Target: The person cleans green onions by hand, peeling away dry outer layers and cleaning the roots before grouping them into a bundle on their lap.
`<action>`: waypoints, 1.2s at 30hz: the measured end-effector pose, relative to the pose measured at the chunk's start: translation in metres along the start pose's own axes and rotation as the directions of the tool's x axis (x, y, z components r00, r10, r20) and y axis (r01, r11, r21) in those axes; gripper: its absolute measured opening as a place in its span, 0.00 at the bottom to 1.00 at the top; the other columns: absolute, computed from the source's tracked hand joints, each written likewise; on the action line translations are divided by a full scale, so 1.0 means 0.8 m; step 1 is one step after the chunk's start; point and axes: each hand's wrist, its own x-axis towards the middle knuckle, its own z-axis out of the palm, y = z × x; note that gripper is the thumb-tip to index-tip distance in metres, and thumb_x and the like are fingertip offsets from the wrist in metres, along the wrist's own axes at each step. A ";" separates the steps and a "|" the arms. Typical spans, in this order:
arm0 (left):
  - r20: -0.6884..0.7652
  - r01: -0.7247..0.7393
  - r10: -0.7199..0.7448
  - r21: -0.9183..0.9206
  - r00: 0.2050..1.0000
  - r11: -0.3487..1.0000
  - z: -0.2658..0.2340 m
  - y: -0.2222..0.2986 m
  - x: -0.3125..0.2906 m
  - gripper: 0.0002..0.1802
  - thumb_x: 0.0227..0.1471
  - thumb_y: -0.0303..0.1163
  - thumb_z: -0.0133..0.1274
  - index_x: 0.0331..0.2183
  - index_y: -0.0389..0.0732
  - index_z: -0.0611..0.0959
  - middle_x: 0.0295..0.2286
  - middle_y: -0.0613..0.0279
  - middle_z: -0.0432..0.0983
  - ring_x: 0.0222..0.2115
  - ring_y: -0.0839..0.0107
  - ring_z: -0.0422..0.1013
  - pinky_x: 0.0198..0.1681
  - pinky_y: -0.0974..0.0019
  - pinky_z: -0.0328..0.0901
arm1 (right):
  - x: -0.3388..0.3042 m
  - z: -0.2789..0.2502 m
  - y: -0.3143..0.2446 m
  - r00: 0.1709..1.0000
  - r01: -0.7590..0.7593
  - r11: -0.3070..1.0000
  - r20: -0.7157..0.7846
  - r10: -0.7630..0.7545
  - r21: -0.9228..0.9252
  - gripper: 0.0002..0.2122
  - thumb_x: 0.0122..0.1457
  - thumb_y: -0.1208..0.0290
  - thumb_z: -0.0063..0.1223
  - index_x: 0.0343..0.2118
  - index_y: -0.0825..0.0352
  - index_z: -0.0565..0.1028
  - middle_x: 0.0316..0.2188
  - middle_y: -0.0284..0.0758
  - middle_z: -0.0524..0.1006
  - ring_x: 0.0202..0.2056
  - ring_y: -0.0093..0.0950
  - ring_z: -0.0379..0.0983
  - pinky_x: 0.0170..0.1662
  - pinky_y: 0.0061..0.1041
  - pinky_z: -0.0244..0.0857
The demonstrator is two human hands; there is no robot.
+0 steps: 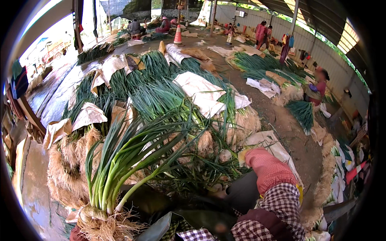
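At the lower left, my left hand [86, 217], in a pale glove, is closed round the base of a bunch of leeks [105, 182]. The bunch stands upright, its long green leaves leaning right and its stringy roots [110, 229] hanging below the hand. My right arm, in a red sleeve cover, stretches forward. My right hand [243, 157], in a yellowish glove, is at the right edge of the leek pile [161, 100], beside a pale sack [267, 142]. Its fingers are mostly hidden, so I cannot see whether it grips anything. Loose leaves [193, 172] lie between my arms.
White sacking [201, 92] covers parts of the pile. On the right, a seated person [317, 90] is beside more leeks [301, 112]. An orange cone [178, 35] and other people are farther back. A rooty row of bundles [325, 168] lines the right side.
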 end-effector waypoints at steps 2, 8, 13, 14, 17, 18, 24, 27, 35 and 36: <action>0.000 -0.021 0.021 0.048 1.000 0.999 0.006 0.005 0.011 0.19 0.38 0.24 0.57 0.38 0.35 0.74 0.34 0.58 0.70 0.35 0.67 0.67 0.39 0.65 0.63 | 0.073 0.038 -0.039 0.946 0.251 0.946 -0.154 -0.285 -0.205 0.11 0.37 0.69 0.53 0.26 0.67 0.76 0.20 0.37 0.75 0.22 0.32 0.71 0.27 0.34 0.64; 0.003 -0.207 0.215 0.269 0.977 0.941 0.035 0.029 -0.019 0.16 0.39 0.27 0.58 0.35 0.34 0.76 0.34 0.58 0.70 0.35 0.66 0.67 0.39 0.64 0.63 | -0.077 -0.066 -0.306 0.067 0.695 -0.128 -0.240 -0.968 0.708 0.40 0.44 0.51 0.57 0.57 0.66 0.51 0.50 0.39 0.65 0.47 0.28 0.64 0.50 0.26 0.58; 0.658 -0.784 0.426 0.510 0.621 0.354 0.072 0.055 0.028 0.15 0.40 0.30 0.58 0.32 0.34 0.78 0.34 0.58 0.70 0.35 0.66 0.67 0.39 0.63 0.62 | -0.115 -0.118 -0.360 -0.381 -0.099 -0.699 -0.676 -0.631 0.708 0.39 0.45 0.41 0.47 0.53 0.69 0.57 0.45 0.45 0.67 0.46 0.38 0.66 0.46 0.39 0.64; 0.200 -0.353 0.295 0.417 0.934 0.837 0.091 0.045 0.025 0.16 0.37 0.28 0.57 0.33 0.35 0.77 0.31 0.61 0.71 0.30 0.73 0.67 0.33 0.70 0.63 | -0.118 -0.122 -0.365 -0.250 -0.153 -0.718 -0.729 -0.637 0.679 0.38 0.45 0.42 0.48 0.52 0.66 0.58 0.47 0.44 0.66 0.47 0.38 0.64 0.47 0.41 0.62; 0.015 -0.177 0.191 0.455 0.982 0.873 0.139 0.057 0.062 0.16 0.35 0.28 0.57 0.32 0.37 0.77 0.25 0.68 0.71 0.18 0.86 0.61 0.17 0.84 0.52 | -0.119 -0.139 -0.336 -0.051 -0.139 -0.801 -0.812 -0.582 0.582 0.34 0.45 0.41 0.47 0.49 0.65 0.61 0.46 0.41 0.67 0.46 0.37 0.64 0.49 0.41 0.59; 0.022 -0.149 0.157 0.456 0.987 0.877 0.143 0.064 0.062 0.16 0.35 0.28 0.57 0.32 0.37 0.77 0.25 0.68 0.71 0.17 0.86 0.61 0.17 0.83 0.52 | -0.126 -0.144 -0.335 -0.043 -0.134 -0.816 -0.826 -0.562 0.562 0.34 0.46 0.41 0.46 0.48 0.65 0.63 0.45 0.41 0.68 0.46 0.37 0.65 0.50 0.40 0.60; 0.116 -0.122 0.079 0.436 0.990 0.892 0.157 0.072 0.144 0.14 0.38 0.26 0.57 0.33 0.34 0.77 0.25 0.62 0.74 0.23 0.79 0.68 0.21 0.79 0.61 | -0.132 -0.161 -0.299 0.098 -0.335 -0.865 -0.900 -0.425 0.373 0.34 0.50 0.48 0.48 0.53 0.67 0.56 0.49 0.47 0.64 0.49 0.42 0.62 0.53 0.43 0.55; 0.127 -0.030 0.016 0.111 0.992 0.993 0.161 0.069 0.177 0.10 0.43 0.29 0.55 0.30 0.35 0.78 0.25 0.60 0.74 0.24 0.75 0.69 0.27 0.75 0.64 | -0.105 -0.176 -0.265 0.050 -0.468 -0.816 -0.912 -0.407 0.339 0.28 0.50 0.58 0.52 0.51 0.67 0.59 0.36 0.36 0.71 0.40 0.29 0.67 0.46 0.32 0.62; 0.194 0.048 0.070 -0.542 0.979 0.839 0.164 0.006 0.148 0.20 0.52 0.30 0.46 0.47 0.35 0.67 0.39 0.55 0.70 0.38 0.66 0.69 0.47 0.64 0.64 | -0.060 -0.173 -0.253 0.237 -0.427 -0.872 -0.901 -0.362 0.238 0.18 0.49 0.69 0.50 0.42 0.69 0.64 0.26 0.29 0.67 0.31 0.23 0.64 0.39 0.20 0.61; 0.007 -0.111 0.117 -0.280 0.993 0.953 0.146 -0.011 0.138 0.20 0.53 0.33 0.45 0.47 0.35 0.68 0.39 0.56 0.70 0.38 0.66 0.69 0.45 0.66 0.65 | -0.051 -0.173 -0.248 0.240 -0.405 -0.883 -0.905 -0.352 0.236 0.17 0.48 0.70 0.50 0.42 0.69 0.63 0.26 0.30 0.67 0.31 0.23 0.63 0.40 0.20 0.61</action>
